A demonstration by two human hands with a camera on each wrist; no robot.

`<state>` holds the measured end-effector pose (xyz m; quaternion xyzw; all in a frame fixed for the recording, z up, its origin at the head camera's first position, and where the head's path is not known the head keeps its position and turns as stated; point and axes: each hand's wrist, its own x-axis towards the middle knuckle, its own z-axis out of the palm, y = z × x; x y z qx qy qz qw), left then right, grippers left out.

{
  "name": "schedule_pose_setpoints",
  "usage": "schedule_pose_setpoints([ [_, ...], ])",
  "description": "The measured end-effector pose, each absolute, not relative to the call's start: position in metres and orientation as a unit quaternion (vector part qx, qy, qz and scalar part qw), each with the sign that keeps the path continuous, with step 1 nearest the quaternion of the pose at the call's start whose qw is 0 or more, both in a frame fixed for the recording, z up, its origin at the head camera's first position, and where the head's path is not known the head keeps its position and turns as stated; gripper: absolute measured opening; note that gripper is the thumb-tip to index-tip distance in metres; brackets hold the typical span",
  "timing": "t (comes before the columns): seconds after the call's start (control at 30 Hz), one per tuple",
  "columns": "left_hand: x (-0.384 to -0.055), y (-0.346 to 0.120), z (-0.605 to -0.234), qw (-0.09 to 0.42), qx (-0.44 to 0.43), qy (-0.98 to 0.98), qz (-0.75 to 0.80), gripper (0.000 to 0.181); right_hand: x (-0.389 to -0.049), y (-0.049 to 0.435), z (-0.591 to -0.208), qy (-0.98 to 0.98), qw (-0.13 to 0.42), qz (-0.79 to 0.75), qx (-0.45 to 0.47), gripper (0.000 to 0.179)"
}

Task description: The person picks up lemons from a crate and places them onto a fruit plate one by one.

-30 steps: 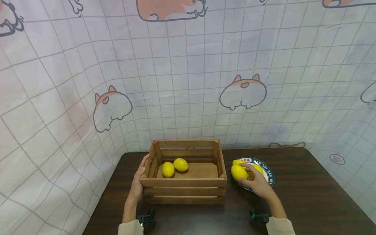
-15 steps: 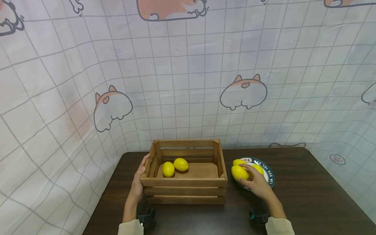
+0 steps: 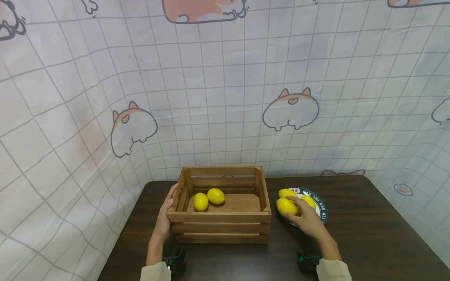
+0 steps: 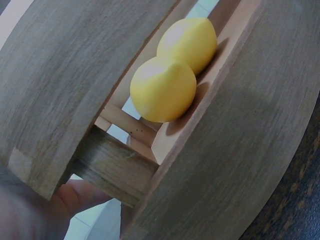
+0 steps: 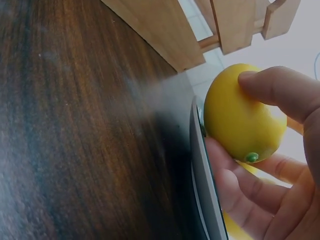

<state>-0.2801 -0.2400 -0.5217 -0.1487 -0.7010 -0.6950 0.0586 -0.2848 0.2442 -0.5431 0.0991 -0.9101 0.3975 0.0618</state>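
We see a white gridded cloth backdrop with corgi cartoons [image 3: 211,78] behind a dark brown wood-grain table [image 3: 369,226]. Near the table's middle stands a slatted, open-topped rectangular wooden crate [image 3: 221,227]; close to its right end, with a strip of table between, is a round white plate with a dark teal lettered rim [image 3: 320,201].

Our left hand [image 3: 163,220] rests along the outside of the crate's left end, its fingers lying fairly straight. Our right hand [image 3: 309,219] is at the plate, well nearer to it than the left, and grips a bright yellow oval lemon [image 3: 286,207] between thumb and fingers.

That lemon sits at the plate's left side, leftward of our right hand, so it lies between hand and crate. Its long axis runs roughly left to right, and its small green stem end [image 5: 252,157] faces back toward our wrist. We cannot tell whether it touches the plate.

Two more yellow lemons [image 3: 309,201] lie on the plate, one partly behind our fingers. Another pair of lemons [image 3: 200,202] touch or nearly touch inside the crate, left of its middle.
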Motion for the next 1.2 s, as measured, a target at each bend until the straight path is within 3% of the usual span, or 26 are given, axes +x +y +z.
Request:
schedule_pose_setpoints([
  [1.2,-0.2790,-0.2397,-0.5207,0.058,-0.148,-0.703,-0.693,0.056,-0.2826,0.2510,-0.5387,-0.928,0.081,0.354,0.089,0.054],
])
